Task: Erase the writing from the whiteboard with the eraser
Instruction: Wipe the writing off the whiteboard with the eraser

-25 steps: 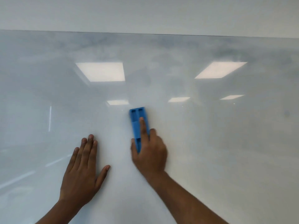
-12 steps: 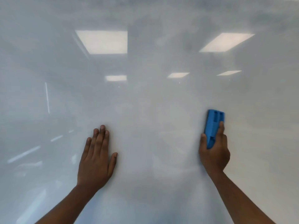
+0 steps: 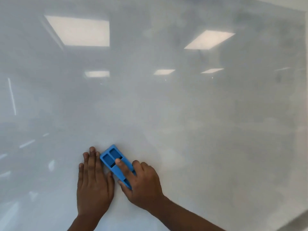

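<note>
A glossy whiteboard [image 3: 166, 105] fills the view, covered in grey smudges with no legible writing. My right hand [image 3: 143, 184] presses a blue plastic eraser [image 3: 111, 157] flat against the board at lower centre, the eraser tilted up to the left with my index finger along its back. My left hand [image 3: 94, 184] lies flat on the board, fingers together, right beside the eraser and touching its upper left end.
The board's right edge [image 3: 305, 97] meets a pale wall, and its lower right corner [image 3: 300, 215] is in view. Ceiling lights are reflected in the board surface [image 3: 78, 30]. Darker grey smears sit at the upper right [image 3: 260, 22].
My right hand has swept the eraser from the right back to the left until it meets my left hand, and the eraser has tilted leftward. The view has shifted toward the board's right edge.
</note>
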Demonstrator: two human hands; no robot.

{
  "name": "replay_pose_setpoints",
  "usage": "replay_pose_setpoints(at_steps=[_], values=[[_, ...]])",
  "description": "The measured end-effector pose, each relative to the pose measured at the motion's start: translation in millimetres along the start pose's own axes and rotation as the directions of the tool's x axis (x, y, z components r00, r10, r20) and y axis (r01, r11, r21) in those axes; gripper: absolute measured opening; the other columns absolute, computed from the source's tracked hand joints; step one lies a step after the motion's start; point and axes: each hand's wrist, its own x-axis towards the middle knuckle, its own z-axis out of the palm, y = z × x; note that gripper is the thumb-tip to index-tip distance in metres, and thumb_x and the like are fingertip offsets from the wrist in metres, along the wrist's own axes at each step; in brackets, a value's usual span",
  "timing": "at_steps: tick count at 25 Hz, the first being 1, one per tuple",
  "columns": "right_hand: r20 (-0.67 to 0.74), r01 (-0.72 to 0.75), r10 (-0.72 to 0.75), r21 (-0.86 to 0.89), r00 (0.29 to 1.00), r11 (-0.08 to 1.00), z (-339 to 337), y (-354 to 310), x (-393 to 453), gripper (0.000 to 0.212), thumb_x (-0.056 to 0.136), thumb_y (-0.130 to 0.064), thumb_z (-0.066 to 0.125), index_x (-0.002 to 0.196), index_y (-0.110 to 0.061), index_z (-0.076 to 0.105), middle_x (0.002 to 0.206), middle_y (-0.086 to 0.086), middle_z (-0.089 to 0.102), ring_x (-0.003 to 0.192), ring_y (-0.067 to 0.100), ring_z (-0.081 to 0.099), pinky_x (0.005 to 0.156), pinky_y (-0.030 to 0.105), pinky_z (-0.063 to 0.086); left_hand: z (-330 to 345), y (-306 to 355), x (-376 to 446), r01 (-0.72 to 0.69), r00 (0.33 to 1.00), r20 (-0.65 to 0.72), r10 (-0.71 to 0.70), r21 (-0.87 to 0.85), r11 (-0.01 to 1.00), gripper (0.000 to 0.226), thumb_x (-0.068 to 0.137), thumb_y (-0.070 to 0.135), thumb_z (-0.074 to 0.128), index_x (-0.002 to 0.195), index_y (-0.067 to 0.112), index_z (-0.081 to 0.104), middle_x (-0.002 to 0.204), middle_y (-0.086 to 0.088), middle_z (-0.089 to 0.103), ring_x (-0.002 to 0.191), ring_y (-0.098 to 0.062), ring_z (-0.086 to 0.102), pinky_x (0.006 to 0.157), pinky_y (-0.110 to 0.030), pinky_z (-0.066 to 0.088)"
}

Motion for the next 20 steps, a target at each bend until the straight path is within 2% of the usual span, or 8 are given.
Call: replay_pose_setpoints(at_steps=[1,3,6,11,13,16,18,20], values=[[0.005,0.027,-0.027,-0.027,1.0,0.999,-3,15,-7,0.078,0.101,-0.054,0.053,0.167,-0.03,0.019,0.099,0.003,0.054,0.073,0.018,0.049,0.057,0.033,0.048,4,10,-2,-0.006,1.0,0.015,0.006,-0.005,1.0,0.076,0.1,0.029,0.037,0.166,0.001,0.011,0.178,-0.007,0.002,0.166,-0.022,-0.002,0.135,-0.036,-0.001],[-0.033,0.012,-0.014,-0.063,0.999,0.998,-10,52,-20,0.078,0.102,-0.053,0.055,0.167,-0.03,0.019,0.098,0.003,0.056,0.072,0.018,0.049,0.057,0.033,0.047,12,31,-2,-0.108,0.993,0.041,0.107,0.014,0.994,0.075,0.099,0.024,0.036,0.166,0.001,0.014,0.178,-0.008,0.004,0.166,-0.022,0.0,0.136,-0.037,0.0],[-0.086,-0.132,0.127,-0.049,0.988,0.99,-22,110,-38,0.077,0.102,-0.053,0.055,0.167,-0.031,0.02,0.096,0.003,0.055,0.071,0.019,0.049,0.056,0.032,0.046,30,72,13,-0.264,0.961,0.089,0.26,0.034,0.964,0.073,0.099,0.022,0.04,0.166,0.002,0.018,0.178,-0.008,0.007,0.166,-0.022,0.002,0.135,-0.038,0.002],[-0.123,-0.362,0.357,-0.019,0.926,0.932,-39,199,-63,0.075,0.104,-0.052,0.051,0.167,-0.031,0.017,0.099,0.003,0.056,0.07,0.017,0.05,0.056,0.027,0.045,61,151,28,-0.233,0.968,0.094,0.231,0.008,0.973,0.073,0.101,0.024,0.041,0.165,-0.003,0.017,0.177,-0.017,0.008,0.166,-0.025,-0.005,0.136,-0.039,-0.001],[-0.141,-0.451,0.445,-0.009,0.884,0.893,-50,240,-74,0.075,0.104,-0.052,0.051,0.167,-0.031,0.016,0.104,0.003,0.056,0.069,0.017,0.053,0.056,0.025,0.043,74,176,28,-0.247,0.965,0.088,0.246,0.007,0.969,0.074,0.101,0.024,0.041,0.165,-0.003,0.016,0.177,-0.017,0.007,0.166,-0.025,-0.006,0.135,-0.039,-0.003],[-0.178,-0.574,0.567,0.014,0.804,0.819,-63,312,-98,0.077,0.102,-0.051,0.052,0.167,-0.031,0.015,0.112,0.004,0.057,0.068,0.022,0.057,0.055,0.027,0.045,93,200,20,-0.168,0.985,0.041,0.168,0.019,0.986,0.076,0.1,0.024,0.042,0.166,-0.001,0.013,0.177,-0.015,0.005,0.166,-0.028,-0.001,0.135,-0.041,0.002],[-0.209,-0.644,0.636,0.036,0.743,0.764,-69,359,-116,0.076,0.102,-0.05,0.051,0.167,-0.033,0.015,0.124,0.004,0.057,0.077,0.028,0.063,0.06,0.034,0.053,101,207,19,-0.132,0.991,-0.005,0.133,0.031,0.991,0.077,0.1,0.024,0.041,0.166,-0.001,0.011,0.178,-0.013,0.002,0.166,-0.029,0.001,0.135,-0.042,0.004],[-0.241,-0.741,0.741,0.109,0.626,0.662,-72,401,-141,0.074,0.103,-0.049,0.049,0.167,-0.033,0.015,0.137,0.005,0.055,0.095,0.032,0.066,0.073,0.039,0.055,108,210,21,-0.118,0.993,-0.023,0.12,0.052,0.992,0.075,0.101,0.024,0.037,0.166,0.0,0.011,0.178,-0.011,0.0,0.166,-0.03,0.002,0.135,-0.043,0.004]])
